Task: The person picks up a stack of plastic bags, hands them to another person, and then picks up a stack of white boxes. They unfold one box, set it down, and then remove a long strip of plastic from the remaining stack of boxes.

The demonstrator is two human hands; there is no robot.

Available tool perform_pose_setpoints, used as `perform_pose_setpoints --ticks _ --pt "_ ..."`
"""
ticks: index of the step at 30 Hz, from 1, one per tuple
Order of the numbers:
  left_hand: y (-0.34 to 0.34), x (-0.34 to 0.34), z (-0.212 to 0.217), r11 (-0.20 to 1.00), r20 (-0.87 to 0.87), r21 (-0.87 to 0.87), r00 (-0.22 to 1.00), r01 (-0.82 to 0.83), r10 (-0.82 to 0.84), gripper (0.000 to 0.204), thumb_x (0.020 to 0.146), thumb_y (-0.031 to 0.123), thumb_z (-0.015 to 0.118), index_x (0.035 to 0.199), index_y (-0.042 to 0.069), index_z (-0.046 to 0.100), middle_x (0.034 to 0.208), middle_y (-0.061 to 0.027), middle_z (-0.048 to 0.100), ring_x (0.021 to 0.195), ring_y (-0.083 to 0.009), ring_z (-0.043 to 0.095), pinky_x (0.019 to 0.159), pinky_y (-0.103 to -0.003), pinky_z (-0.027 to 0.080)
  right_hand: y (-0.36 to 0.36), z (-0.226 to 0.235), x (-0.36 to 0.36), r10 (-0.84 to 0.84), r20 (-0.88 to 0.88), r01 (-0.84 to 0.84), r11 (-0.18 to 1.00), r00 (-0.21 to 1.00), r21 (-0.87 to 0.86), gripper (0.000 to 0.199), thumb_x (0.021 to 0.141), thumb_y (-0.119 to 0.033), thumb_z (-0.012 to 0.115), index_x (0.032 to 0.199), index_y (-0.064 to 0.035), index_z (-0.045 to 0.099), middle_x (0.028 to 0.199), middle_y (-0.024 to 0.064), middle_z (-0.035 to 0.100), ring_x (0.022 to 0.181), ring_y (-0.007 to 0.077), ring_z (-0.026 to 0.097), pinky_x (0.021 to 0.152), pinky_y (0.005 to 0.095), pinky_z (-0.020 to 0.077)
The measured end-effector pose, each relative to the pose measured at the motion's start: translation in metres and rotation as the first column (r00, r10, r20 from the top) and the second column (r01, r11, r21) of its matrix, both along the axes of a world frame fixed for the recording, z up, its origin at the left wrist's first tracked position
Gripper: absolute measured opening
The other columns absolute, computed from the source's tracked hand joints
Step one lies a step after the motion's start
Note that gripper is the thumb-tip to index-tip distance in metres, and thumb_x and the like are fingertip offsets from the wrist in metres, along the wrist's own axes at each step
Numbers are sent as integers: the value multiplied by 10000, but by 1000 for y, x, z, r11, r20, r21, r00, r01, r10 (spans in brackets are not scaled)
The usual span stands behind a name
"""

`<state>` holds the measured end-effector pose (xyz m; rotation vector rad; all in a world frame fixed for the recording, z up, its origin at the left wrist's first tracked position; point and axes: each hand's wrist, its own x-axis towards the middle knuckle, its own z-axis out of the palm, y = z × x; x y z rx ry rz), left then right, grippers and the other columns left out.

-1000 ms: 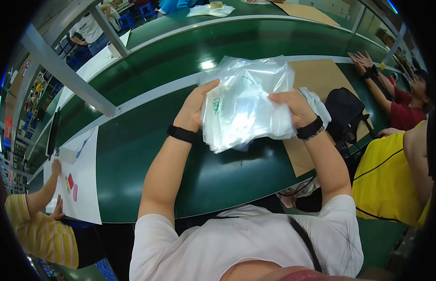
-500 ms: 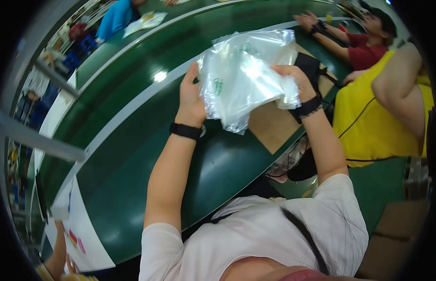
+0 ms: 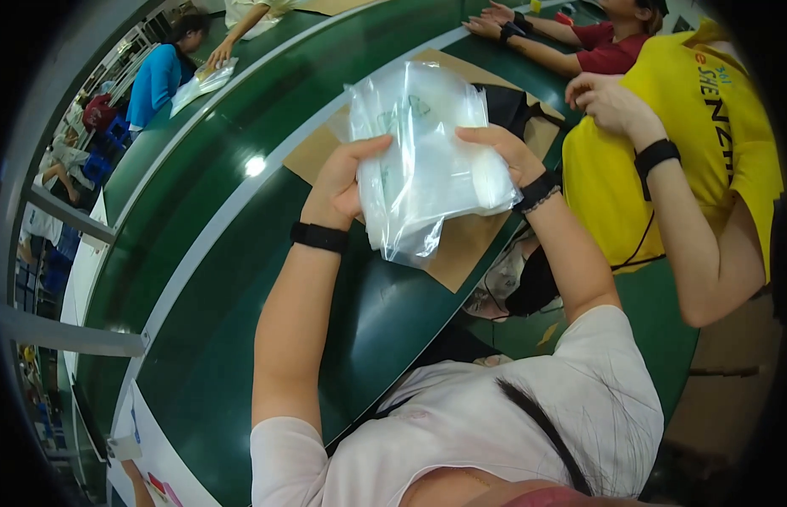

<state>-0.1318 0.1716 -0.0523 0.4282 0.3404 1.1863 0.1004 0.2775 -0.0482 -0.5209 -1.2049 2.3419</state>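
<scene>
A stack of clear plastic bags (image 3: 427, 156) with faint green print is held up over the green work surface. My left hand (image 3: 347, 177) grips its left edge, thumb on top and fingers underneath. My right hand (image 3: 503, 152) is closed on the right edge, where the plastic bunches into a whitish fold. A loose corner hangs down at the near side. Below the bags a brown cardboard sheet (image 3: 457, 269) lies on the surface, mostly covered from view. Just beyond my right hand is a black item (image 3: 505, 108) that I cannot identify.
Close on my right sits a person in a yellow vest (image 3: 613, 182); a person in a dark red shirt (image 3: 609, 46) is farther off. A grey rail (image 3: 216, 207) runs along the green work surface (image 3: 233, 313). Across it, people handle a plastic packet (image 3: 203, 87).
The bags have been drawn a little nearer and straightened into a neater stack. My left thumb now lies over their edge. The yellow-vested person's arm has come up, and the view has shifted.
</scene>
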Motion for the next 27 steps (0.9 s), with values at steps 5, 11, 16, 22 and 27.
perform_pose_setpoints --ticks 5,11,16,22,27 --pt "20 10 19 996 -127 6 988 89 -87 353 868 62 587 1190 -56 502 1099 -184 613 969 -299 634 874 -433 527 8 6 20 189 -168 -212 969 967 -126 315 906 -135 547 1143 72 530 1040 180 645 869 244 672 768 366 559" --pt "36 17 -1 994 73 34 992 103 -105 300 876 85 584 1145 -37 531 1063 -157 627 946 -269 634 860 -394 528 -2 -9 27 -50 -204 69 994 978 88 297 904 -163 545 1084 74 558 940 124 655 800 196 656 717 312 547" --pt "29 35 6 985 17 -45 986 -168 168 422 884 259 601 1164 -44 517 1085 -159 615 977 -253 609 875 -396 495 4 -24 50 -226 -147 227 974 963 -14 339 906 -175 548 1120 88 532 970 162 646 828 242 660 736 352 556" --pt "32 38 -11 978 -38 -46 978 -205 203 691 899 480 507 1259 -103 414 1247 -201 525 1140 -304 517 1006 -422 390 7 -22 56 -223 -287 211 975 932 -72 323 939 -156 482 1142 88 546 1046 186 647 901 253 660 778 356 546" --pt "41 43 -30 996 80 -66 995 -53 58 667 931 488 416 1281 -80 410 1280 -205 509 1199 -324 484 1033 -466 367 27 -39 65 -364 -230 400 907 902 133 318 940 -155 479 1130 88 554 1030 158 652 910 214 651 805 298 524"
